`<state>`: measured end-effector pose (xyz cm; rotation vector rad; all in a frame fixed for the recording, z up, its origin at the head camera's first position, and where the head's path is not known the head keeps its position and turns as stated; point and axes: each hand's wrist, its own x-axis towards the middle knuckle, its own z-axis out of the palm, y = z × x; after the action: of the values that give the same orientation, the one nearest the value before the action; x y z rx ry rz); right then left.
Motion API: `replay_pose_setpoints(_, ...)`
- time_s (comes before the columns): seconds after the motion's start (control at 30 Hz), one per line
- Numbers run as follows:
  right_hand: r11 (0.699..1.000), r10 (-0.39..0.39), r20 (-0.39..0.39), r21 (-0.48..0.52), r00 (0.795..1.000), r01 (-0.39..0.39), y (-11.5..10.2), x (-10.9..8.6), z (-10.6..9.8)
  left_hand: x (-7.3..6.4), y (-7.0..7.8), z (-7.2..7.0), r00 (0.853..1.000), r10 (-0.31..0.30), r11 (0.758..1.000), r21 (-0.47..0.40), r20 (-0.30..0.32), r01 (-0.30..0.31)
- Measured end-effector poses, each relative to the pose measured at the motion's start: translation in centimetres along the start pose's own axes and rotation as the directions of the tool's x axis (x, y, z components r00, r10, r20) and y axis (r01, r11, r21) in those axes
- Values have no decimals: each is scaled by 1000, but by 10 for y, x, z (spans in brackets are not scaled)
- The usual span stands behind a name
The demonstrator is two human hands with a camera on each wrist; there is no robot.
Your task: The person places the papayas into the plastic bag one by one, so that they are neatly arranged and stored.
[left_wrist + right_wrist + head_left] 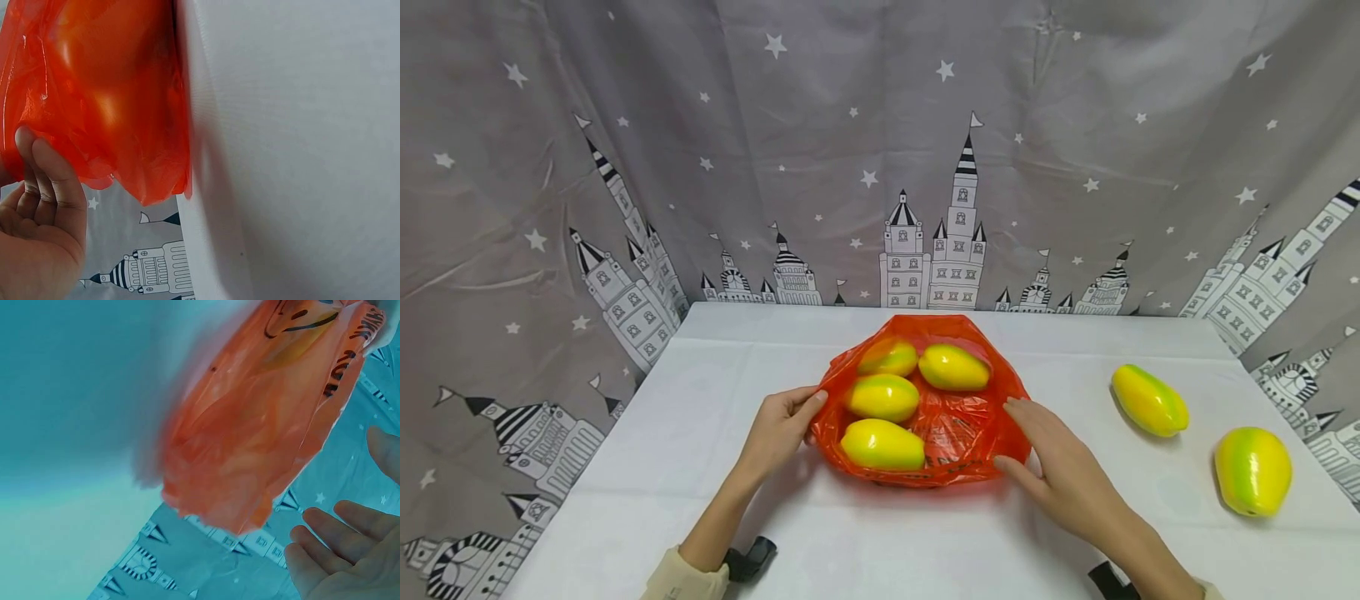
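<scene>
A red plastic bag [951,429] lies on the white table with its mouth spread wide. Inside it are several glossy yellow-green, mango-like fruits [883,444]. At the bag's left rim, my left hand [782,429] pinches the plastic between thumb and fingers; the left wrist view shows its curled fingers against the bag's side [125,125]. My right hand [1063,467] is beside the right rim with fingers extended and thumb apart. In the right wrist view that hand [350,550] has spread fingers and grips nothing, with the printed bag [231,450] beyond them.
Two more yellow-green fruits, one lying on its side [1150,401] and one nearer the right edge [1253,472], rest on the white tablecloth [647,433]. A grey curtain [820,125] with castles and stars hangs behind and along both sides of the table.
</scene>
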<state>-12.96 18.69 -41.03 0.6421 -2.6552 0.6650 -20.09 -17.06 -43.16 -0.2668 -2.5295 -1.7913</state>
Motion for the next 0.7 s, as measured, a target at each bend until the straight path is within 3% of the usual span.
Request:
replay_pose_setpoints(0.23, 998, 17, -80, -53, 997, -21, 12, -24, -13, 0, -1, 1, 1000, -9, 1000, 0, -1, 9)
replay_pose_setpoints(0.4, 995, 61, -80, -73, 995, -67, 19, -43, -22, 1, -1, 1, 1000, -4, 1000, 11, 5, 4)
replay_pose_setpoints(0.7, 992, 49, -136, -106, 990, -64, 43, -69, -38, 2, -1, 2, 1000, -1, 1000, 10, 3, 1)
